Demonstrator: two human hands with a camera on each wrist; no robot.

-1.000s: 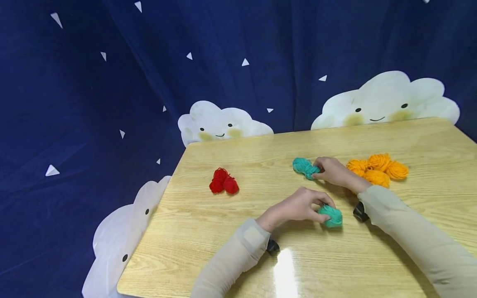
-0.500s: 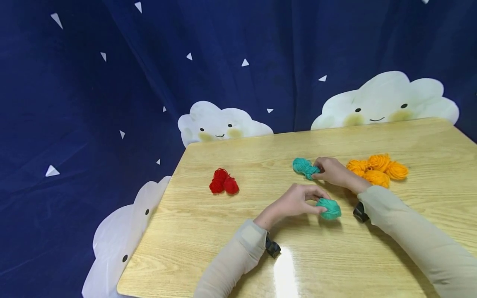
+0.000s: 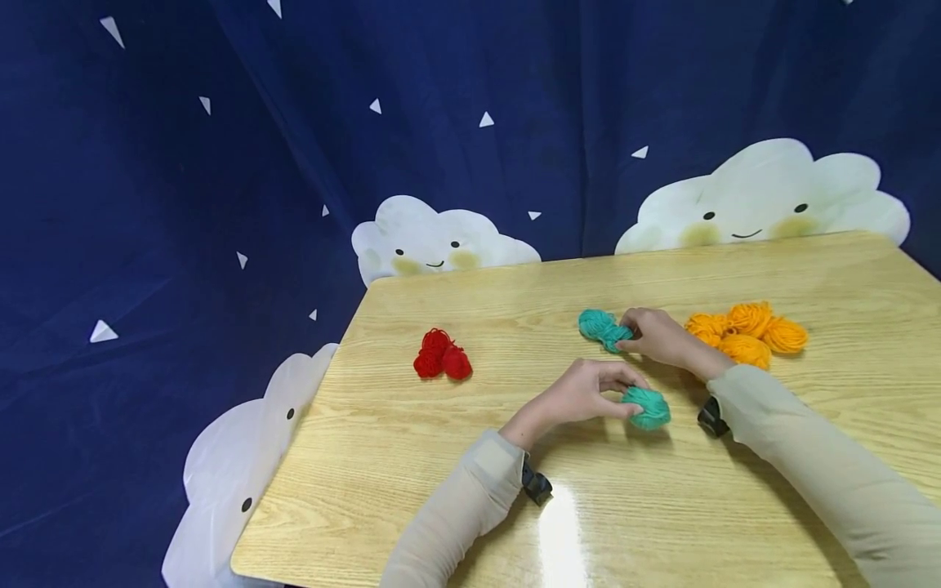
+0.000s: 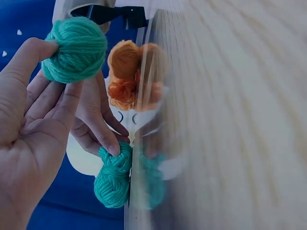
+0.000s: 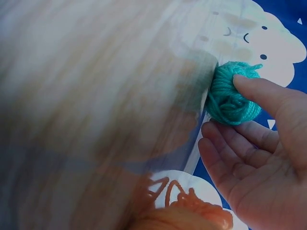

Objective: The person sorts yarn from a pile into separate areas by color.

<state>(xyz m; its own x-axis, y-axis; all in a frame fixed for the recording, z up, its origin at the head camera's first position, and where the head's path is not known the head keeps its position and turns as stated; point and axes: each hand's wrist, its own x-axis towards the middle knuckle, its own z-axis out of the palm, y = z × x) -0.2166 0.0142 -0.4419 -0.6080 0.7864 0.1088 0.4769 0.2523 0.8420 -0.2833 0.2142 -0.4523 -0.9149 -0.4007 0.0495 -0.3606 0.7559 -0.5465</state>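
My left hand [image 3: 581, 394] pinches a teal ball of yarn [image 3: 648, 408] between thumb and fingertips, a little above the table. In the left wrist view that ball [image 4: 79, 50] is plain, with the palm showing beside it. Farther back, my right hand [image 3: 657, 336] holds another teal yarn ball [image 3: 617, 338] resting on the tabletop. Its thumb lies on that ball [image 5: 235, 93] in the right wrist view, the fingers on the other side. Touching it on the left is a further teal yarn ball [image 3: 594, 322].
Three red yarn balls [image 3: 443, 356] sit together on the left of the wooden table [image 3: 367, 457]. Several orange yarn balls [image 3: 748, 333] are grouped at the right, partly behind the right forearm. A dark blue curtain [image 3: 470, 57] with clouds hangs behind the table.
My left hand has raised its teal yarn ball off the table and shifted slightly farther back and left. My right hand stays in place on its ball.
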